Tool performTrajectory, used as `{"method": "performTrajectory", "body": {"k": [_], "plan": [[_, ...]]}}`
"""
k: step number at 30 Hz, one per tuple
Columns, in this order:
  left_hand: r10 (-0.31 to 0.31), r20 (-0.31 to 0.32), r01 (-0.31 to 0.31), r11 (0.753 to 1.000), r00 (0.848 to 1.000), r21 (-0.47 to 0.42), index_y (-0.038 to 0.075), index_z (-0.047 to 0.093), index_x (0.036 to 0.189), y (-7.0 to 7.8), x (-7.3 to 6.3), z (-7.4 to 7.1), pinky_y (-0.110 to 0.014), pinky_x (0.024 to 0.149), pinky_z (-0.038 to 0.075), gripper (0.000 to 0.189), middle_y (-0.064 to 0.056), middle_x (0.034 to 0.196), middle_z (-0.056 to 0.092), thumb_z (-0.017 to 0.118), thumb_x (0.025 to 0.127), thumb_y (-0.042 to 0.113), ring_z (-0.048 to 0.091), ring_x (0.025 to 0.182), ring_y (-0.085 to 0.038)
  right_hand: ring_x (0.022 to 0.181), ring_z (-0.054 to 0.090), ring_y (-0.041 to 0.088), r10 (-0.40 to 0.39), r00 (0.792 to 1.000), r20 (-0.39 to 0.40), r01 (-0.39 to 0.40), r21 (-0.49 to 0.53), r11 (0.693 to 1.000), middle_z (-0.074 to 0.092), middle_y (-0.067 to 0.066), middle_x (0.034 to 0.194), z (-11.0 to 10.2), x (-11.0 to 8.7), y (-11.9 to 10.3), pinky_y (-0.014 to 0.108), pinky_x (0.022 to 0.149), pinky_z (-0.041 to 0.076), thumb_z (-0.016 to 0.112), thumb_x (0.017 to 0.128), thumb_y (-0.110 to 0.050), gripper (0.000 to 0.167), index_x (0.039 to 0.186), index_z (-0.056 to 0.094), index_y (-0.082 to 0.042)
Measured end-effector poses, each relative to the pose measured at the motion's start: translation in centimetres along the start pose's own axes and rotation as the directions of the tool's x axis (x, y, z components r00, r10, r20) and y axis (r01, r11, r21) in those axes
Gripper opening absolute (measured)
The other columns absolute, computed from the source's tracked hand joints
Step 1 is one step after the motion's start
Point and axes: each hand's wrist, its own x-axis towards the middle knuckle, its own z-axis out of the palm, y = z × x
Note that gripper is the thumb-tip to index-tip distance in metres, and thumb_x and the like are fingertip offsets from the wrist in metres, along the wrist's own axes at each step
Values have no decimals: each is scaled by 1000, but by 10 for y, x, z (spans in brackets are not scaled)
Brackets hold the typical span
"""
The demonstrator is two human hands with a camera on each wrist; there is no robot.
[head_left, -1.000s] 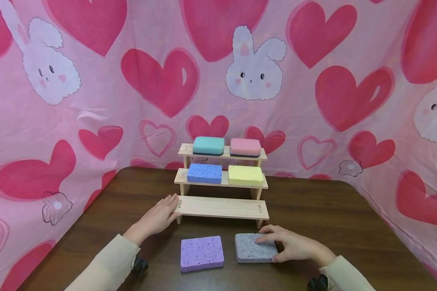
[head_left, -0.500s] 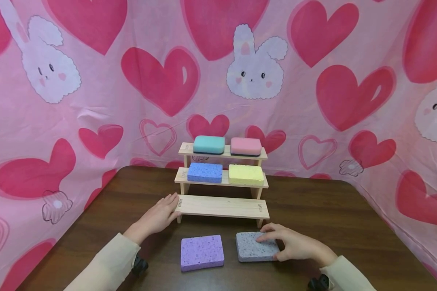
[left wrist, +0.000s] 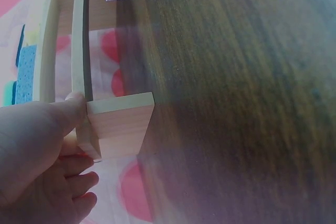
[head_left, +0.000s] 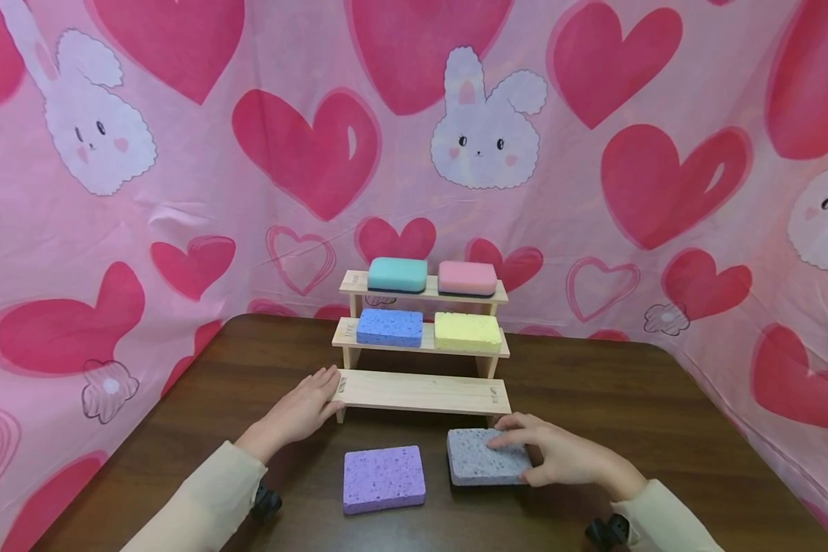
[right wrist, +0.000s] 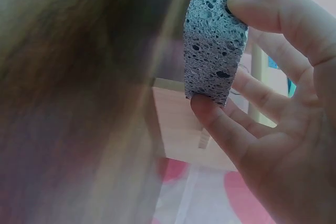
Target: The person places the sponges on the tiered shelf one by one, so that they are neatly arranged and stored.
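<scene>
A three-step wooden shelf stand (head_left: 421, 389) stands on the table. My left hand (head_left: 297, 414) grips the left end of its lowest step; in the left wrist view the thumb (left wrist: 73, 111) lies on the board's front edge. My right hand (head_left: 559, 456) holds a grey sponge (head_left: 486, 458) by its edges, just in front of the stand's right end and raised slightly off the table. The right wrist view shows the thumb (right wrist: 257, 11) on one edge and a fingertip on another. A purple sponge (head_left: 384, 479) lies flat on the table to its left.
A blue sponge (head_left: 389, 328) and a yellow sponge (head_left: 467, 331) sit on the middle step. On the top step are a teal sponge (head_left: 397, 274) and a pink sponge (head_left: 467, 278). A pink heart-print cloth (head_left: 303, 153) hangs behind the brown table (head_left: 593, 399).
The grey sponge has risen a little off the table and moved toward the stand with my right hand. My left hand stays at the lowest step's end.
</scene>
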Motion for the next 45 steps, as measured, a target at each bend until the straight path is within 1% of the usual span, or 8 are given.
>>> {"method": "performTrajectory", "body": {"k": [7,14,19,27,30,36,40,45], "plan": [[3,0,-3,1000,1000,9,-13,42,130,-1,0,0,-51,103,25,57,-28,137,37,59,90,24,32,127,-41,111,41,22,19,1000,0,-19,-2,1000,43,9,128,-8,6,-8,35,89,43,71,78,-13,50,125,58,-23],[5,-3,-5,1000,1000,12,-13,42,130,-2,0,1,-51,103,25,56,-28,137,37,59,90,24,31,127,-42,113,41,25,31,999,-13,-31,-13,999,42,6,129,-17,13,-16,42,92,42,72,77,-15,50,124,59,-24],[6,-3,-6,1000,1000,13,-13,42,130,-2,1,1,-51,104,25,56,-28,136,37,59,91,23,31,127,-42,114,41,24,-7,999,-36,5,-37,999,43,6,129,-22,18,-20,40,92,43,73,76,-13,50,124,59,-22],[7,-3,-7,1000,1000,11,-13,42,130,-2,0,1,-51,103,25,57,-29,136,38,60,90,23,32,127,-42,113,40,19,0,999,-50,-2,-43,999,42,0,129,-24,29,-27,38,92,43,73,77,-17,51,126,58,-24],[5,-2,-5,1000,1000,7,-13,42,130,-1,-1,0,-51,103,25,56,-29,136,38,60,90,23,31,127,-42,113,40,19,-20,998,-61,17,-42,999,42,1,129,-24,33,-29,37,92,42,73,76,-15,52,125,58,-23],[7,-1,-7,1000,1000,8,-13,43,130,0,-1,0,-51,103,26,55,-29,136,38,59,90,22,32,127,-42,113,39,20,-9,998,-61,8,-12,1000,41,3,132,-23,42,-34,36,90,44,72,77,-13,51,125,58,-23],[14,-8,-14,1000,1000,13,-13,43,129,0,-1,0,-52,103,26,55,-29,136,38,59,90,22,32,127,-42,112,40,20,-41,996,-75,41,-12,999,42,5,131,-22,50,-35,35,88,46,72,77,-12,51,125,59,-21],[15,-12,-14,1000,1000,14,-13,43,130,-1,-1,0,-51,103,26,56,-29,136,38,59,91,23,32,127,-42,112,41,20,-99,989,-110,91,-71,993,44,6,130,-21,59,-36,37,88,44,72,77,-11,49,124,59,-19]]}}
